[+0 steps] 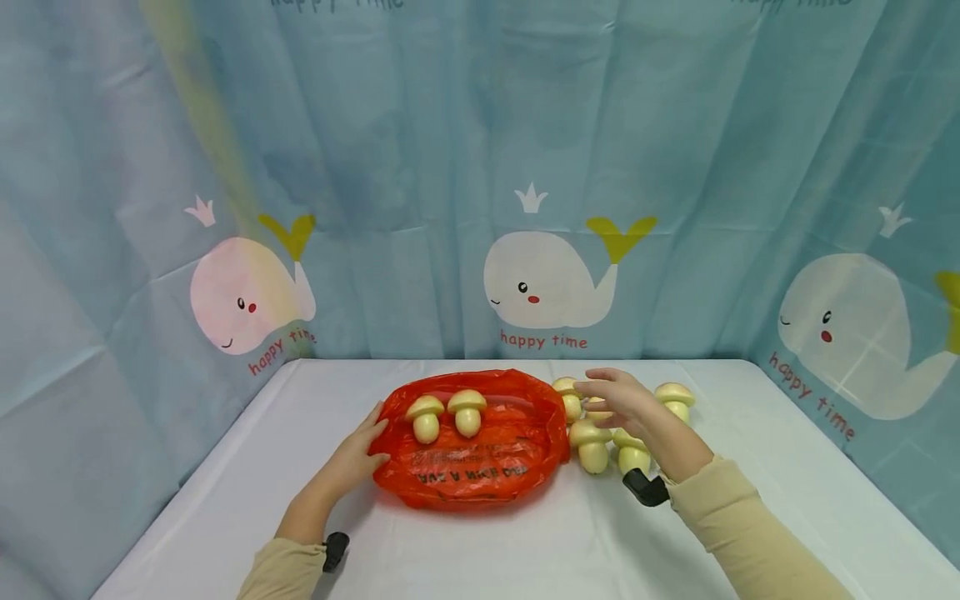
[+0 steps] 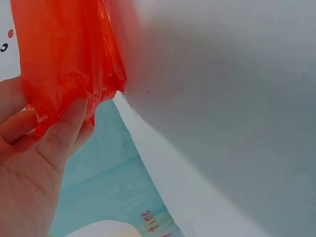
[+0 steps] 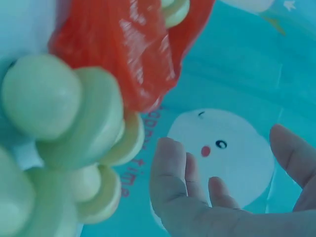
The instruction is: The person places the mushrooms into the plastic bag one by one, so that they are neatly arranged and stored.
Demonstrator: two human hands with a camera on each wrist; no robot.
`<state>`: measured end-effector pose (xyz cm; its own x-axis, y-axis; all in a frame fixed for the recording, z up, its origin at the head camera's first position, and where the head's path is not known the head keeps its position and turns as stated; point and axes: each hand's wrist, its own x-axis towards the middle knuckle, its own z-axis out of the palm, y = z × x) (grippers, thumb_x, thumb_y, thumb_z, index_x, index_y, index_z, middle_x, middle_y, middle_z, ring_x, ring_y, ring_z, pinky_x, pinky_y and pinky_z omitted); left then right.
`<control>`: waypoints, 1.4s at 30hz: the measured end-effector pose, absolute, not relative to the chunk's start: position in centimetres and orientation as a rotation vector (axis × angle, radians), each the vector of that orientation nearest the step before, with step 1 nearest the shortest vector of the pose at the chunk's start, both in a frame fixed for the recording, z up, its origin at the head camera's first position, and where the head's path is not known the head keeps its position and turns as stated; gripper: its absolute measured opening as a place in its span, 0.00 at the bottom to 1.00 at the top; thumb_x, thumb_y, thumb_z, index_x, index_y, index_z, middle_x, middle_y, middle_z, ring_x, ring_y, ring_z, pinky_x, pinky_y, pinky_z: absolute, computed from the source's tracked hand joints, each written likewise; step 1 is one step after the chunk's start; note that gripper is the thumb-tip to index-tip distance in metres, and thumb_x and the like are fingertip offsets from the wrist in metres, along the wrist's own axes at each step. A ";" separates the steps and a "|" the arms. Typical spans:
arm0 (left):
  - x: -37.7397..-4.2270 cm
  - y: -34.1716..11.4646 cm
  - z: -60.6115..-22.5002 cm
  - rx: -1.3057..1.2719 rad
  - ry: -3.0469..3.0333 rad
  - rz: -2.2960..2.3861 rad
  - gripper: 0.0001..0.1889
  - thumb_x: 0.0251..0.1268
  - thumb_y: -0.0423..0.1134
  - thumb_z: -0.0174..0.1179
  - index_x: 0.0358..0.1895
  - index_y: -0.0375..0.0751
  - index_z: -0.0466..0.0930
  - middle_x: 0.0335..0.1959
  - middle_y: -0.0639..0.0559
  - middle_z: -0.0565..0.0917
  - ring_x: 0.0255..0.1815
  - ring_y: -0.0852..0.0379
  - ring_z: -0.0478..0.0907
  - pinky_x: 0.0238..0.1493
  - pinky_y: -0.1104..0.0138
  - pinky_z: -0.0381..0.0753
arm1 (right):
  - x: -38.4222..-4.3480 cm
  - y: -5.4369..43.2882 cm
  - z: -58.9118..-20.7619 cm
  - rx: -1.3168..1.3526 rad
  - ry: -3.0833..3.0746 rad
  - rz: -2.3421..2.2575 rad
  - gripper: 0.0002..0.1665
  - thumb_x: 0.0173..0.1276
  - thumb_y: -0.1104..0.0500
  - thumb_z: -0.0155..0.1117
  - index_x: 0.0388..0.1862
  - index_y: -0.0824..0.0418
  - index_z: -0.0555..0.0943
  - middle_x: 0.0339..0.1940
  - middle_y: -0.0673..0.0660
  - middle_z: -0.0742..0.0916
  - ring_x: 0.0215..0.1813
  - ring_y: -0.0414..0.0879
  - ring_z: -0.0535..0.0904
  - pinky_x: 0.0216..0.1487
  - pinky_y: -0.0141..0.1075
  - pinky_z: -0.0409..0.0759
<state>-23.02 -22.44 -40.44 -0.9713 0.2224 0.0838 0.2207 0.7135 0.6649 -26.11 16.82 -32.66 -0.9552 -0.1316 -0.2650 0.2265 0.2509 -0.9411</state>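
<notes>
A red plastic bag (image 1: 480, 475) lies spread open on the table, with two pale yellow-green toy mushrooms (image 1: 467, 414) inside it. My left hand (image 1: 352, 458) is at its left side; in the left wrist view, thumb and fingers pinch the edge of the red plastic (image 2: 64, 59). Over the loose mushrooms right of the bag hovers my right hand (image 1: 626, 400), fingers spread apart and holding nothing. Several mushrooms lie there, among them one near the bag's rim (image 1: 591, 450) and another farther right (image 1: 675, 400). The right wrist view shows a mushroom (image 3: 94, 118) close beside the fingers (image 3: 170, 163).
The table (image 1: 450, 554) has a white cover. Behind it hangs a light blue curtain (image 1: 420, 167) printed with whales, which also borders both sides. Each wrist wears a black device (image 1: 645, 487).
</notes>
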 end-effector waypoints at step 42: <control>-23.0 -22.4 -40.3 0.400 2.900 1.154 0.30 0.61 0.20 0.56 0.67 0.15 0.58 0.76 0.31 0.47 0.74 0.31 0.46 0.69 0.43 0.54 | -24.5 26.1 -39.1 -0.403 2.723 -1.317 0.53 0.68 0.50 0.64 0.80 0.62 0.44 0.76 0.72 0.55 0.71 0.76 0.49 0.61 0.72 0.57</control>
<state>-22.97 -22.42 -40.27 -0.9677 0.2322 0.0978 0.2359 0.6988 0.6752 -24.54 26.06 -39.11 -0.9611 -0.2741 0.0338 -0.1966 0.5932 -0.7807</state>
